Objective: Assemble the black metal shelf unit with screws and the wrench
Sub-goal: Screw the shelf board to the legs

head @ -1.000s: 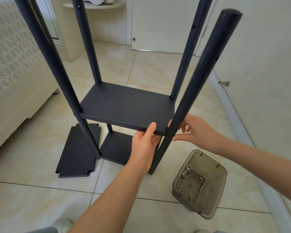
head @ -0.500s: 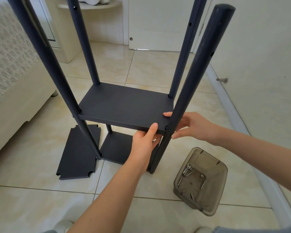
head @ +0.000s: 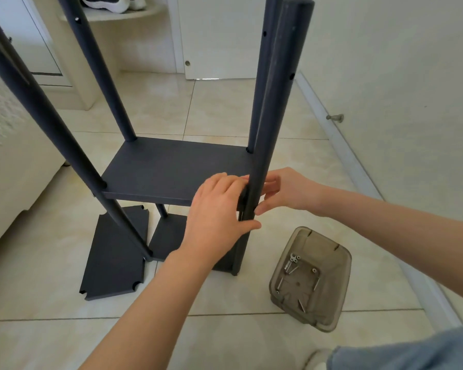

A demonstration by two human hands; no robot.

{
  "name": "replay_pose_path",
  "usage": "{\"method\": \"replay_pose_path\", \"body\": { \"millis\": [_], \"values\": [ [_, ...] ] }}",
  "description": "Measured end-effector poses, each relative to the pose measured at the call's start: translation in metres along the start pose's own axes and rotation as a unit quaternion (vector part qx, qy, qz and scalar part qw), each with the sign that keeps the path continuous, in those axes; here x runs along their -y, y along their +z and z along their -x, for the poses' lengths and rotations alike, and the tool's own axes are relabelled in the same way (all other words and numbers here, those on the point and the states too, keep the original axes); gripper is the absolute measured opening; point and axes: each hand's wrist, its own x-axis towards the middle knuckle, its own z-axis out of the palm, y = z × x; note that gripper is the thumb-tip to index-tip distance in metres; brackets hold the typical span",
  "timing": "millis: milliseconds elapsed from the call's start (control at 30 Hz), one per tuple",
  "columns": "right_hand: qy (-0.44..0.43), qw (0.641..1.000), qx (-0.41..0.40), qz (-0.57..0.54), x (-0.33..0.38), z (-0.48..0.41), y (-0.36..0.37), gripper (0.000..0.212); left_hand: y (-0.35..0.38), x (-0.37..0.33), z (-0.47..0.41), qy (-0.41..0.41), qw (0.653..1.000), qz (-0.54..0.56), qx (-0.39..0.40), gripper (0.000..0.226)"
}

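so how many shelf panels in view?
3: middle shelf fixed between the poles, bottom shelf under it near the floor, loose panel flat on the tiles at left. None seems hidden.

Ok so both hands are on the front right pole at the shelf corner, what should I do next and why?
Probably reach your right hand into the plastic bin for a screw: the left hand already steadies the shelf panel against the pole, and no screw shows in either hand.
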Motion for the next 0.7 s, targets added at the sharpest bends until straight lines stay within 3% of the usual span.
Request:
{"method": "replay_pose_path", "body": {
  "millis": [333, 433, 567, 700],
  "values": [
    [0.033, 0.997, 0.052, -0.036, -0.003, 0.003, -0.006, 0.056, 0.02, 0.002, -0.01, -0.001, 0.996, 0.05, -0.072, 0.04],
    [0.086, 0.988, 0.07, -0.107, -0.001, 0.004, -0.013, 0.059, 0.022, 0.002, -0.01, -0.003, 0.995, 0.061, -0.077, 0.035],
    [0.167, 0.958, -0.013, -0.23, 0.002, -0.004, -0.005, 0.031, 0.026, 0.002, -0.01, 0.002, 0.995, 0.052, -0.087, 0.03],
    [0.157, 0.931, -0.033, -0.327, 0.008, -0.01, 0.021, 0.018, 0.029, 0.001, -0.005, 0.01, 0.995, 0.048, -0.092, 0.03]
  ]
}}
